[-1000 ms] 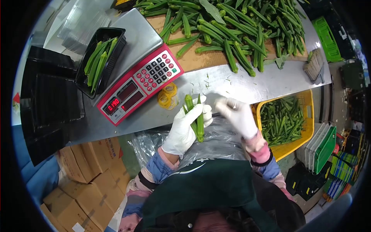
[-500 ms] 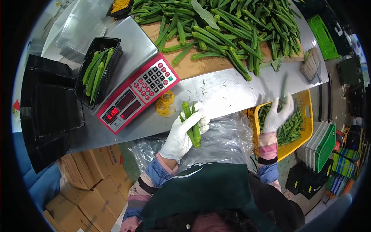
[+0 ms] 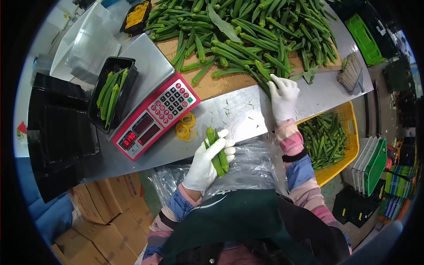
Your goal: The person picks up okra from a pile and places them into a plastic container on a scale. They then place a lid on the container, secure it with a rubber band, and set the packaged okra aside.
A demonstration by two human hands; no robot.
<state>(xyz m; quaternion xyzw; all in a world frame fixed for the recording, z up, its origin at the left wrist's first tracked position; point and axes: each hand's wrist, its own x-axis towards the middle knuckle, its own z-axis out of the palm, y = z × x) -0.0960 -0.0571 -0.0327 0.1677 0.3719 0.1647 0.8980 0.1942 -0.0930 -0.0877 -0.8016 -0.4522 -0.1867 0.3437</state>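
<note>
My left hand [image 3: 205, 163], in a white glove, is closed around a few green okra pods [image 3: 219, 161] in front of the table edge. My right hand [image 3: 284, 96], gloved too, reaches to the front edge of a large okra pile [image 3: 247, 33]. Its thumb and forefinger close on one okra pod [image 3: 263, 70] there; the fingertips partly cover it. A black tray [image 3: 129, 101] holding several okra pods rests on the plate of a red digital scale [image 3: 165, 104], whose display reads 0.190.
Yellow rubber bands [image 3: 185, 127] lie beside the scale, with more in a black box [image 3: 137, 17]. A yellow basket [image 3: 352, 143] of okra stands at the right below the table. A brush [image 3: 351, 75] lies at the table's right end. Black trays [image 3: 62, 128] are stacked at left.
My right hand has moved from above the yellow basket, where a blurred pod was near its fingers, up and left to the pile. My left hand keeps its okra pods.
</note>
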